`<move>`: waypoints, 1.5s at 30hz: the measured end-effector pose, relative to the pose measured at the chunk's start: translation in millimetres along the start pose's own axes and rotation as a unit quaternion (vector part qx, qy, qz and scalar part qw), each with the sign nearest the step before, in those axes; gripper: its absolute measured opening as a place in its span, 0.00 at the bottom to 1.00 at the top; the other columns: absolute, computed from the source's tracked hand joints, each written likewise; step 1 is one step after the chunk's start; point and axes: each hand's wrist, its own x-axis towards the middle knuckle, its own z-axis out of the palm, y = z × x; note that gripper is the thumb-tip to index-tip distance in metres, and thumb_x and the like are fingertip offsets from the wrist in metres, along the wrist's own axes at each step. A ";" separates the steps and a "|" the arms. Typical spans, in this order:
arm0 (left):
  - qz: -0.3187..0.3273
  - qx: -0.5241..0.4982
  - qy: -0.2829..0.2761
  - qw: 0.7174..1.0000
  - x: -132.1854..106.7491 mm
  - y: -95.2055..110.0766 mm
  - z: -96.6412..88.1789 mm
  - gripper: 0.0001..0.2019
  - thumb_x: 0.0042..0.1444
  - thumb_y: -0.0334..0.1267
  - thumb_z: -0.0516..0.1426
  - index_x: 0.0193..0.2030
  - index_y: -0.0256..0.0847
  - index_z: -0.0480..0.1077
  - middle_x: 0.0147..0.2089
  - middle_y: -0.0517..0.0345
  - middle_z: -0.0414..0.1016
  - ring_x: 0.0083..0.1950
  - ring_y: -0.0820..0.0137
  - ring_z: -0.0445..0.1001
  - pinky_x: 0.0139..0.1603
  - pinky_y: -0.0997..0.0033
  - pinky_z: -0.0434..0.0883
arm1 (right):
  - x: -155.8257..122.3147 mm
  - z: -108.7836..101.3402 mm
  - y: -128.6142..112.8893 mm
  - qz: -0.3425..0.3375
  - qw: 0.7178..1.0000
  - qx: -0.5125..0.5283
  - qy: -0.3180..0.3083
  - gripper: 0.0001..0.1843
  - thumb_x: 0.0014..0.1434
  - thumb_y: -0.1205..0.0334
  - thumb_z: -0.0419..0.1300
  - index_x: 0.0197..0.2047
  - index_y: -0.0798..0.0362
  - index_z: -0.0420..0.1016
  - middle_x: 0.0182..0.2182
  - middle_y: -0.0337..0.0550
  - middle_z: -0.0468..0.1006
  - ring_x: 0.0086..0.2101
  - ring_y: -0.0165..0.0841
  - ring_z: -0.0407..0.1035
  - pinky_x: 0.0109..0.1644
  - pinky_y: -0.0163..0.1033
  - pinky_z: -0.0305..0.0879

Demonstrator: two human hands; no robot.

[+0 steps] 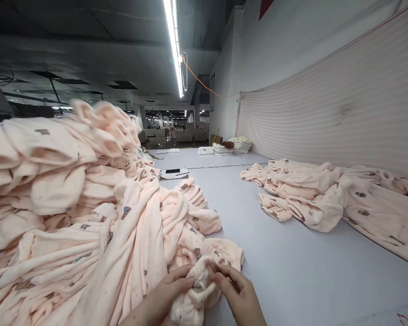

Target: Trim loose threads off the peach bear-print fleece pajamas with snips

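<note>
A bunched piece of peach fleece garment (199,290) with small printed motifs lies at the table's near edge. My left hand (166,296) grips it from the left, fingers curled into the fabric. From the right, my right hand (239,294) pinches the same fabric, and a thin dark pointed item shows between its fingers; what it is I cannot tell. The garment trails out of a tall heap of the same peach fleece pieces (68,203) filling the left side.
A second, lower pile of peach fleece (329,194) lies along the right by a striped fabric wall hanging. The long white table (285,262) runs ahead. Papers with a dark object (174,173) and stacks of folded goods (232,146) sit further back.
</note>
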 end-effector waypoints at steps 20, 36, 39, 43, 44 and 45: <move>0.254 0.411 0.103 0.870 -6.7 -4.4 -15.3 0.19 0.54 0.54 0.54 0.27 0.39 0.73 0.48 0.49 0.68 0.53 0.56 0.65 0.57 0.61 0.61 | 50.1 -80.1 80.7 0.095 0.914 -0.383 0.091 0.20 0.57 0.62 0.53 0.53 0.49 0.70 0.50 0.51 0.70 0.39 0.38 0.72 0.37 0.38 0.64; -0.073 0.738 0.018 0.670 -3.0 -11.0 -18.0 0.15 0.45 0.42 0.57 0.41 0.46 0.76 0.38 0.51 0.80 0.42 0.51 0.76 0.39 0.62 0.66 | 39.6 -35.2 77.9 0.023 0.927 -0.375 -0.020 0.08 0.56 0.68 0.52 0.32 0.51 0.72 0.34 0.42 0.75 0.35 0.37 0.70 0.33 0.35 0.59; -0.055 0.715 0.050 0.695 10.5 -28.2 -19.0 0.17 0.49 0.47 0.56 0.43 0.44 0.73 0.40 0.48 0.79 0.44 0.50 0.75 0.40 0.62 0.65 | 26.2 -35.0 72.1 0.011 0.939 -0.342 -0.011 0.06 0.55 0.68 0.53 0.32 0.51 0.70 0.31 0.41 0.76 0.34 0.37 0.69 0.35 0.35 0.58; -0.020 0.650 0.091 0.754 20.2 -39.5 -15.8 0.17 0.49 0.42 0.57 0.47 0.44 0.68 0.42 0.54 0.78 0.46 0.57 0.74 0.43 0.67 0.64 | 8.5 -22.8 63.0 0.019 0.962 -0.271 0.015 0.05 0.57 0.61 0.55 0.30 0.51 0.68 0.27 0.40 0.74 0.30 0.36 0.69 0.35 0.36 0.59; -0.005 0.612 0.100 0.784 21.0 -40.6 -15.7 0.16 0.49 0.40 0.57 0.46 0.44 0.67 0.42 0.56 0.77 0.46 0.59 0.73 0.45 0.68 0.64 | 5.4 -19.0 61.0 0.023 0.968 -0.247 0.024 0.07 0.57 0.59 0.55 0.30 0.51 0.67 0.27 0.40 0.74 0.30 0.36 0.68 0.35 0.36 0.60; 0.015 0.565 0.108 0.818 21.3 -41.3 -15.8 0.15 0.50 0.38 0.57 0.46 0.44 0.66 0.42 0.57 0.77 0.47 0.61 0.73 0.47 0.68 0.63 | 2.8 -15.2 59.1 0.025 0.974 -0.222 0.032 0.09 0.58 0.57 0.55 0.29 0.52 0.67 0.26 0.40 0.73 0.29 0.35 0.68 0.35 0.35 0.61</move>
